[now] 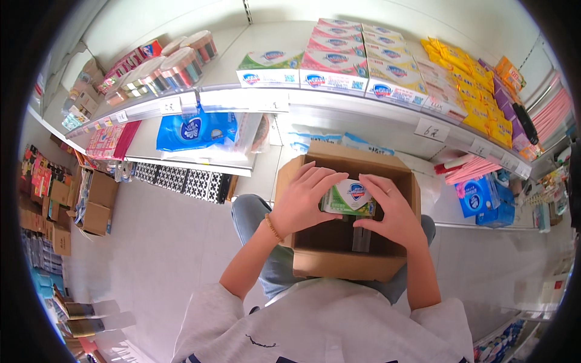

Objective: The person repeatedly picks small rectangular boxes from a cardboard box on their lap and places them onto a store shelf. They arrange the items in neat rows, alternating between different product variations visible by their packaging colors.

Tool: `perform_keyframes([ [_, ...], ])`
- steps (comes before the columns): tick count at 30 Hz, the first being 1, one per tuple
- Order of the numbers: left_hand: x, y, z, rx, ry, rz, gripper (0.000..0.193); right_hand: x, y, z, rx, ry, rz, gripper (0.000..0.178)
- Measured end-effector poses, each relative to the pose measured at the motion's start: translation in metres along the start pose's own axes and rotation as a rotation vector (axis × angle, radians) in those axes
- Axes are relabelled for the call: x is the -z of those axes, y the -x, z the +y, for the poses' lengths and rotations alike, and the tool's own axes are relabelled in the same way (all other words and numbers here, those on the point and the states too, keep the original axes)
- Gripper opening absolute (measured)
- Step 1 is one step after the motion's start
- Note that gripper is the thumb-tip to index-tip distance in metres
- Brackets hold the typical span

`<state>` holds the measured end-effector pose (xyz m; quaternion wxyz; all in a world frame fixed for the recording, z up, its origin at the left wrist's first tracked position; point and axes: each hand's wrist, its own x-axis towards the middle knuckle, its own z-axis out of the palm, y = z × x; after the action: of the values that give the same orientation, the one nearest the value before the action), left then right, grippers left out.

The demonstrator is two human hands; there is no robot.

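Observation:
Between my two hands is a small white and green soap box (pixel 349 197), held above an open cardboard carton (pixel 348 265). My left hand (pixel 307 199) grips its left side, fingers over the top and thumb below. My right hand (pixel 392 213) closes on its right side with thumb and fingers. The carton rests between my knees, its flaps folded outward. A clear strip (pixel 361 239) shows inside it under the soap box; the rest of its inside is dark. Straight ahead on the shelf, a similar green soap box (pixel 270 68) sits left of stacked pink soap boxes (pixel 333 64) and yellow-white soap boxes (pixel 396 75).
The shelf edge (pixel 363 100) runs across in front, above the carton. Clear round tubs (pixel 181 65) stand on it at left, yellow packets (pixel 478 91) at right. Below are a blue wipes pack (pixel 196 130) and blue packages (pixel 484 199). More cartons (pixel 97 199) stand at far left.

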<state>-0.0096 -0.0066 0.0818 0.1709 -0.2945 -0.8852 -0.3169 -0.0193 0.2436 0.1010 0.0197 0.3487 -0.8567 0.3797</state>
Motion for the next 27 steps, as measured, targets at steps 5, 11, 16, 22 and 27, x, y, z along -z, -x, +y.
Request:
perform_keyframes([
  [5, 0.061, -0.035, 0.012, -0.184, -0.037, 0.162, 0.082, 0.037, -0.025, -0.033, 0.095, 0.239, 0.123, 0.081],
  [11, 0.121, -0.086, -0.047, 0.107, -0.210, 0.729, 0.055, 0.081, -0.106, -0.050, 0.434, 0.208, 0.391, 0.072],
  [16, 0.117, -0.113, -0.084, 0.309, -0.338, 0.618, 0.060, 0.104, -0.215, -0.070, 0.371, 0.106, 0.415, 0.056],
  [22, 0.114, -0.113, -0.083, 0.340, -0.251, 0.631, 0.073, 0.081, -0.314, -0.040, 0.190, 0.104, 0.210, 0.056],
  [27, 0.121, -0.112, -0.083, 0.392, -0.215, 0.601, 0.087, 0.071, -0.312, -0.049, 0.002, 0.112, -0.091, 0.056],
])
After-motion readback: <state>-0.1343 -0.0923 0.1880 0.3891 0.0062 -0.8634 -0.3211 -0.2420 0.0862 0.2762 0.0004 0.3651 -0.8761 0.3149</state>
